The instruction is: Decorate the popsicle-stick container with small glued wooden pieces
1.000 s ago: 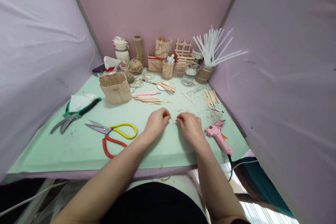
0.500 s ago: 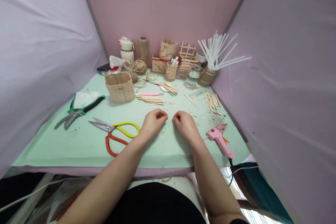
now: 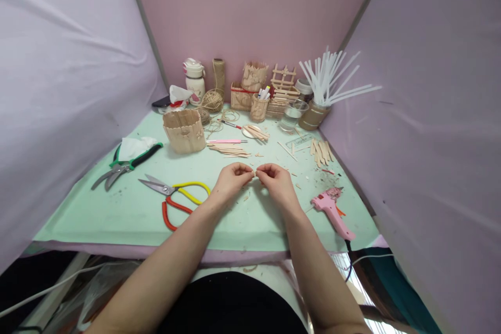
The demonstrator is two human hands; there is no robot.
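My left hand [image 3: 234,178] and my right hand [image 3: 276,181] meet fingertip to fingertip above the middle of the table. Both are closed in a pinch. A tiny pale bit [image 3: 254,173] shows between the fingertips, too small to name. Small wood scraps [image 3: 246,198] lie on the cloth beneath my hands. Left of my left wrist are scissors [image 3: 168,190] with one yellow and one red handle. A pink glue gun [image 3: 332,211] lies to the right of my right forearm. Beyond my hands is a bundle of thin wooden sticks [image 3: 229,150].
An oval wooden-stick basket [image 3: 185,133] stands back left, with pruning shears [image 3: 121,167] nearer. Along the back are a flask [image 3: 194,83], twine [image 3: 212,100], stick-built boxes [image 3: 240,96], a water cup [image 3: 291,117] and white glue sticks [image 3: 324,83]. More wooden sticks [image 3: 321,152] lie right.
My hands have come together from a small gap, so their fingertips now meet. The whole view has shifted slightly, with table things appearing a little further right.
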